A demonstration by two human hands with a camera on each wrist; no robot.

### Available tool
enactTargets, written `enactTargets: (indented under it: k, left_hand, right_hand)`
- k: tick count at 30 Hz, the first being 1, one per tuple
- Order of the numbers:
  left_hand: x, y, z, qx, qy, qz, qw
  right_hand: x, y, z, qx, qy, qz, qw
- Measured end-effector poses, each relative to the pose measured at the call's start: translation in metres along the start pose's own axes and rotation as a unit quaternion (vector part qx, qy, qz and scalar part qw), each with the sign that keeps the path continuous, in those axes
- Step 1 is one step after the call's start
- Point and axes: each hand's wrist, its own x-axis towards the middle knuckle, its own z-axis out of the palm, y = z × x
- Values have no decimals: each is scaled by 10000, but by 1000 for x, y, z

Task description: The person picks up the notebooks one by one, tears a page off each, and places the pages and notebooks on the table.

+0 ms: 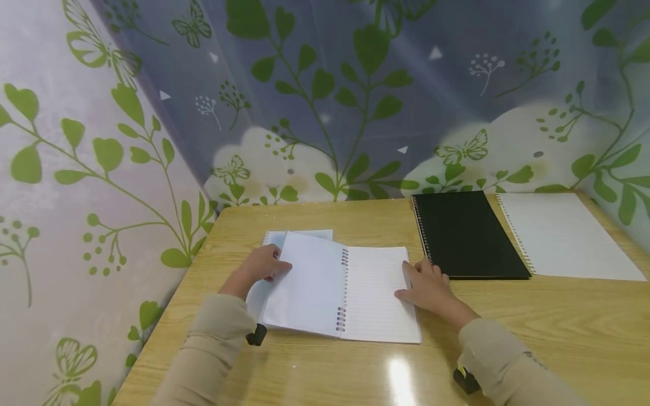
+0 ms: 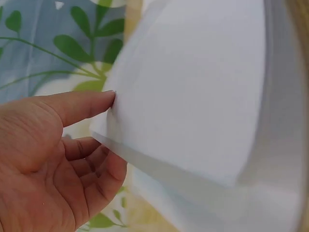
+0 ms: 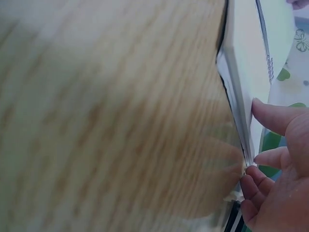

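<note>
A spiral notebook [image 1: 378, 293] lies open on the wooden table, lined pages on its right side. Its blank white left leaf [image 1: 310, 285] slants up off the table. My left hand [image 1: 261, 264] pinches that leaf's outer edge; the left wrist view shows the thumb on top and fingers behind it. My right hand [image 1: 429, 287] rests at the lined side's right edge. In the right wrist view its thumb [image 3: 270, 116] and index finger touch the page, while the other fingers bend beside the edge. Partly hidden under the raised leaf lies a pale blue spiral-bound book [image 1: 299, 233].
A black-covered spiral notebook [image 1: 469, 237] lies at the back right, beside a white spiral-bound sheet or pad [image 1: 569, 237]. Leaf-patterned cloth [image 1: 325, 113] hangs behind the table [image 1: 315, 372] and along its left side.
</note>
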Motion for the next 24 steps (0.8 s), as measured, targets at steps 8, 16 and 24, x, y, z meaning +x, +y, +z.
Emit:
enactTargets:
  k: [8,16,24]
  left_hand:
    - [6,-14,15,-57,81,-253,9996]
    - [13,-24,28,37,146,-450,9989]
    - [15,-28,35,1,228,-528,9983]
  right_hand:
    - [2,-1,1,16,-100,68,9999]
    - [2,-3,0,-4,-180,93,9998]
    - [2,-4,-2,-6,-286,110,9995]
